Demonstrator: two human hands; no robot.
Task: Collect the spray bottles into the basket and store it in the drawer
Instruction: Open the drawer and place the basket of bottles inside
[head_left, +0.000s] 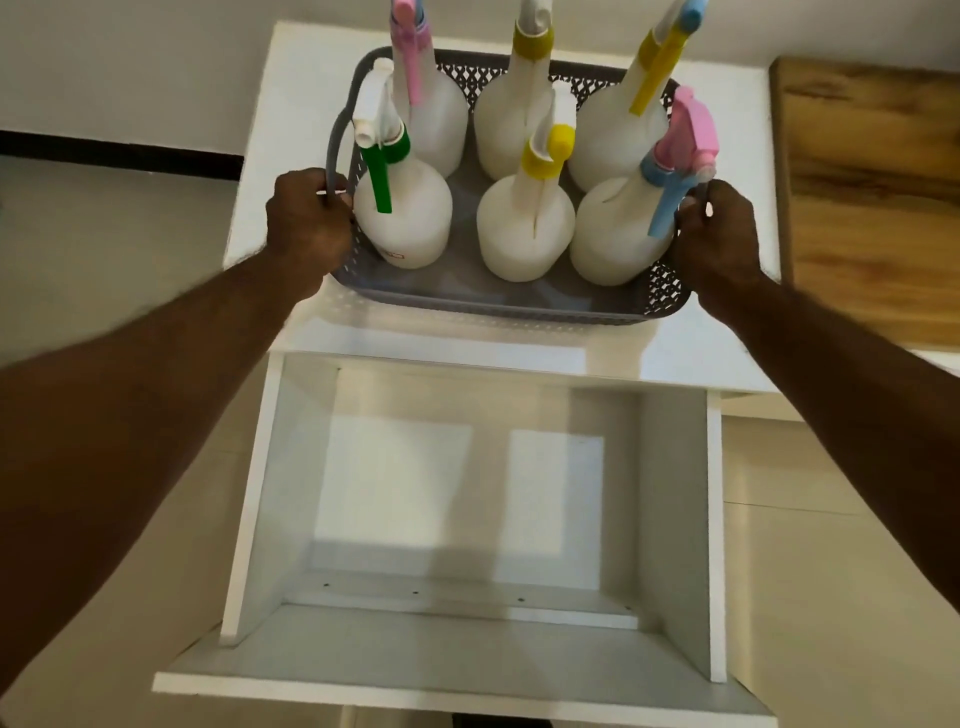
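A grey perforated basket (498, 304) sits on the white cabinet top (291, 104), holding several white spray bottles upright. In its front row stand a green-trigger bottle (402, 223), a yellow-capped bottle (524, 234) and a pink-and-blue-headed bottle (615, 234); behind them are more bottles with pink, yellow and blue heads. My left hand (309, 223) grips the basket's left handle. My right hand (719, 234) grips its right handle. Below the cabinet top, the white drawer (675, 519) is pulled out wide with nothing inside.
A wooden board or tabletop (872, 197) lies to the right of the cabinet. Pale tiled floor surrounds the drawer on both sides. A white wall with a dark skirting strip (119, 153) runs at the back left.
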